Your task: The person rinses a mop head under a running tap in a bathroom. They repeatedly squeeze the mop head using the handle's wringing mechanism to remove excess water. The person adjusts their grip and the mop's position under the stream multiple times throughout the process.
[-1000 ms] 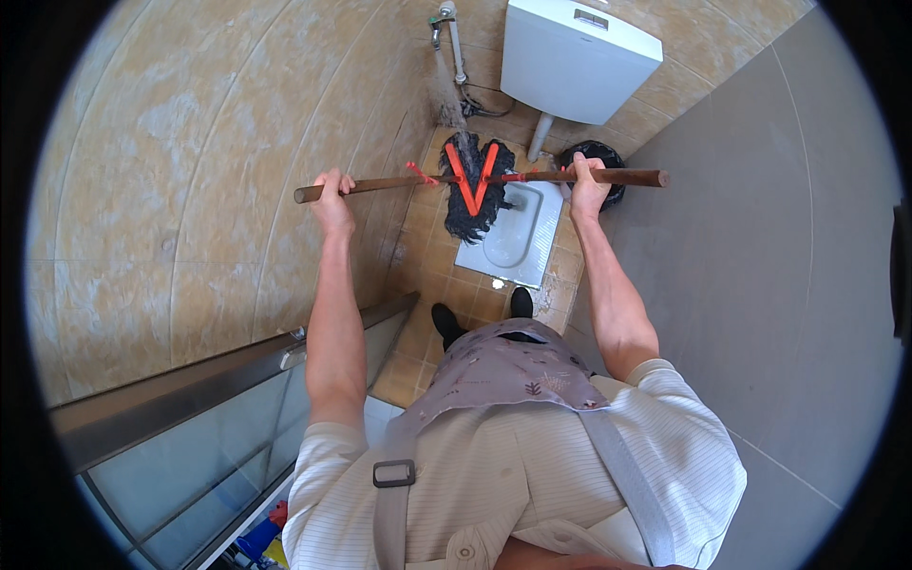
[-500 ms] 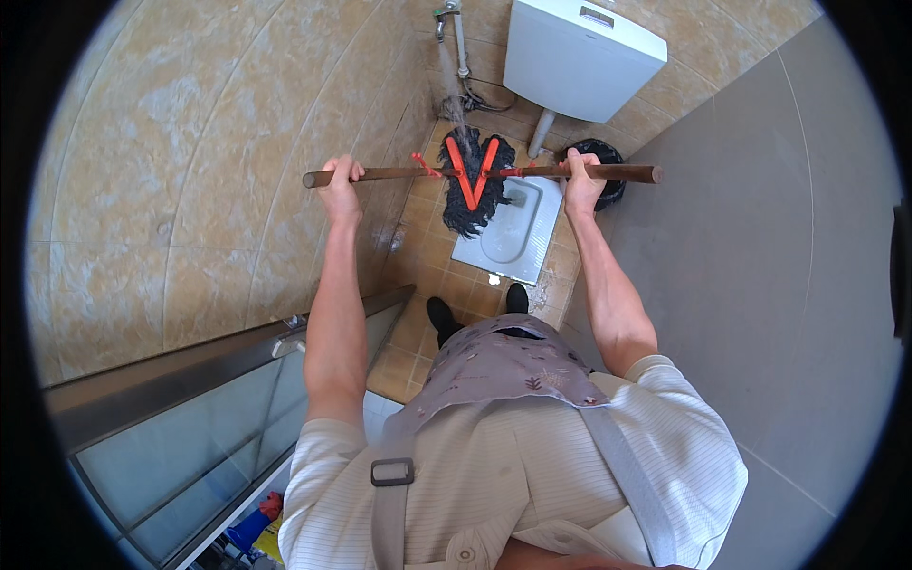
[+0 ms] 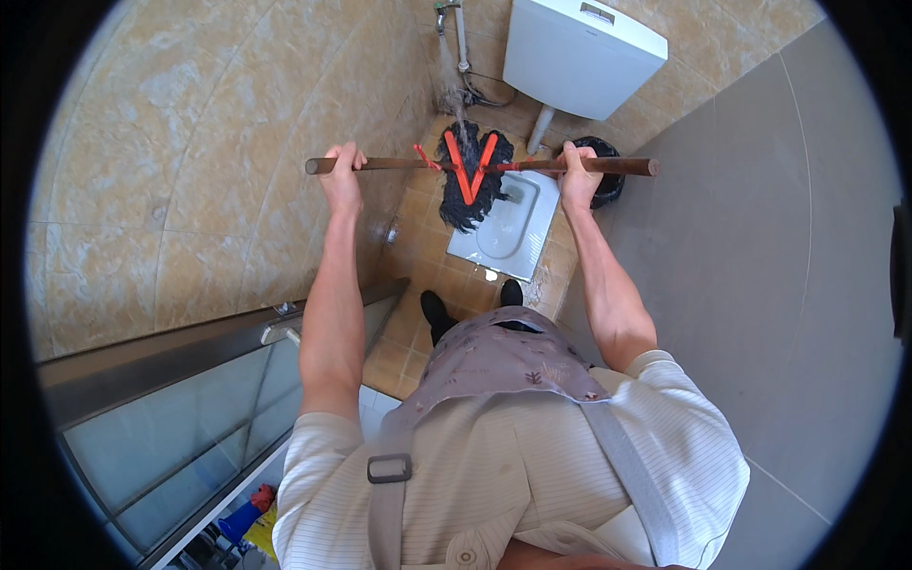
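In both fists I hold a V-shaped dust mop, its two brown wooden handles spread out to either side. My left hand (image 3: 343,180) grips the left handle (image 3: 392,163) near its end. On the other side, my right hand (image 3: 579,178) wraps round the right handle (image 3: 622,166) just short of its tip. Between them sits the mop's red V-shaped frame (image 3: 469,179), with wet black strands (image 3: 461,215) hanging under it. A stream of water (image 3: 452,81) runs from a tap (image 3: 441,17) onto the strands, which overlap the squat toilet's edge.
A white squat toilet (image 3: 503,249) is set in the wet tan tiled floor (image 3: 416,249). Above it hangs a white cistern (image 3: 581,66). A black-lined bin (image 3: 606,190) stands behind my right hand. A grey partition (image 3: 731,247) rises at right, a glazed door (image 3: 180,404) at lower left.
The mop and both handles have shifted slightly up in the picture. Both hands keep their grip, and the water still runs onto the strands.
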Tool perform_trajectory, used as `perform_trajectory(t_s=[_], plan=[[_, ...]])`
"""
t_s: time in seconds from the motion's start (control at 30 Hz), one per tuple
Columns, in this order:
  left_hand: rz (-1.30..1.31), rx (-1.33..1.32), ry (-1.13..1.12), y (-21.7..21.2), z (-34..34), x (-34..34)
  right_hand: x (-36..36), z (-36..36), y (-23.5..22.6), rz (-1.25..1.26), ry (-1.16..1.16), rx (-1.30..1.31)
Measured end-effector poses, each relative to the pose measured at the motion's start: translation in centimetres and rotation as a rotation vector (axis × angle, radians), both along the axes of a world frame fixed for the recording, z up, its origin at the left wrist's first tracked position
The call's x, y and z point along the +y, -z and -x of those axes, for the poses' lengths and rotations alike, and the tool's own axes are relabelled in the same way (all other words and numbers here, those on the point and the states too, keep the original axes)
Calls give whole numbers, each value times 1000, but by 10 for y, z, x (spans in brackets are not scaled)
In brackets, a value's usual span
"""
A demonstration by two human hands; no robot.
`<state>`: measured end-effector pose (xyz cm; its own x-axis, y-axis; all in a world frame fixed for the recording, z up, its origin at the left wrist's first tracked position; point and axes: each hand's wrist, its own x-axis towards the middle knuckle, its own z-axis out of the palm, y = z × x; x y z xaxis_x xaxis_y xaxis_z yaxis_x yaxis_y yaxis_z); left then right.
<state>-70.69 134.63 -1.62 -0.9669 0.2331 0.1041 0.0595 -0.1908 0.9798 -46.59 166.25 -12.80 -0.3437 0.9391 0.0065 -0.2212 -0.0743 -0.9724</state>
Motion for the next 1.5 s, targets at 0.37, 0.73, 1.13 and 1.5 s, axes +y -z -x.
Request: perform_trajectory(t_s=[0.37, 0.73, 1.13, 1.5], plan=[[120, 35, 62, -10, -35, 40, -2, 9, -23, -56, -137, -124], [270, 34, 64, -18, -80, 67, -26, 55, -36, -85, -429, -12], [236, 41, 321, -21, -128, 69, -118, 102, -44, -230, -869, -132], [183, -12, 332, -61, -106, -6, -185, 129, -32, -304, -899, -138]])
